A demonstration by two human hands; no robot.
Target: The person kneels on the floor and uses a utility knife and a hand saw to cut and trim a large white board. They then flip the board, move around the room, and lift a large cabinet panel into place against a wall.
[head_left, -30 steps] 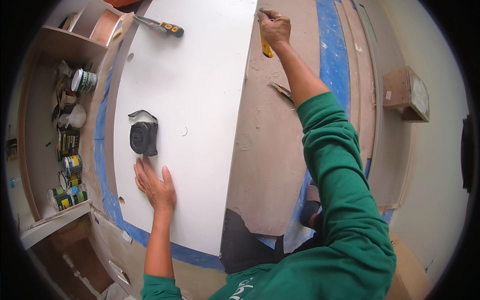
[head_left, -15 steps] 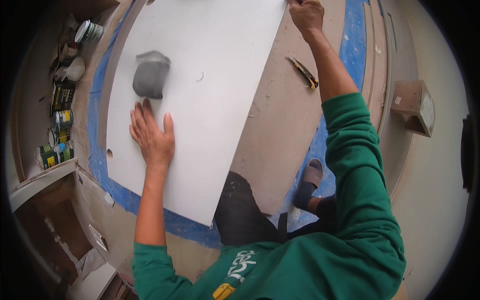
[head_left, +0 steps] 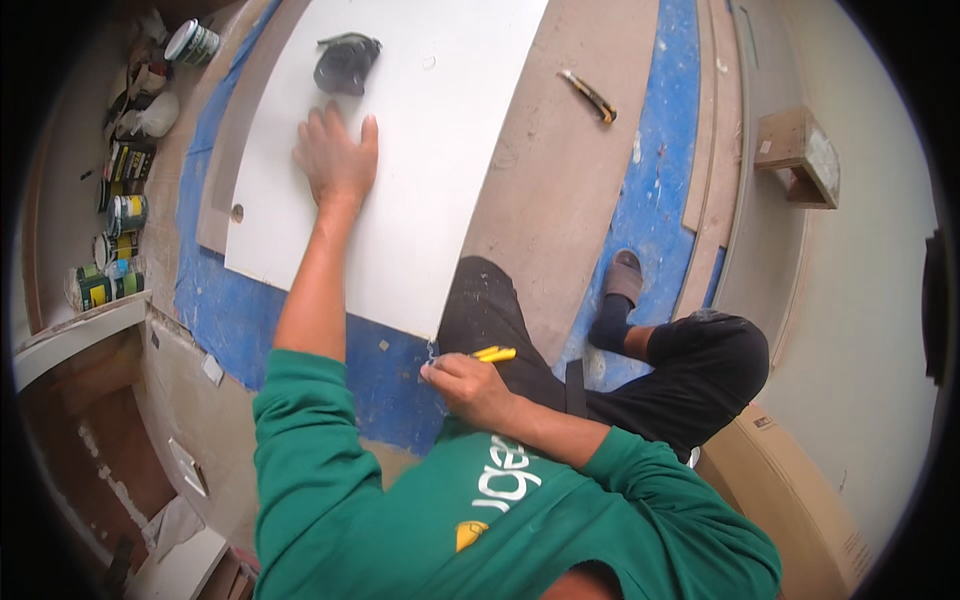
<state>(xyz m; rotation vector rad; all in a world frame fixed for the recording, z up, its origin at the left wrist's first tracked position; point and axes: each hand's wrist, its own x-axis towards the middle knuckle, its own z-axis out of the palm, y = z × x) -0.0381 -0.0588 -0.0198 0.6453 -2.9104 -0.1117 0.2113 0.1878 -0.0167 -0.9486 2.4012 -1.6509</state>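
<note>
Resting spread out on the white panel, with nothing held, the left hand is in the upper left of the frame, just below a black tape measure. At the lower centre, the right hand is curled closely around a yellow tool, perhaps a cutter, near the panel's bottom right corner.
</note>
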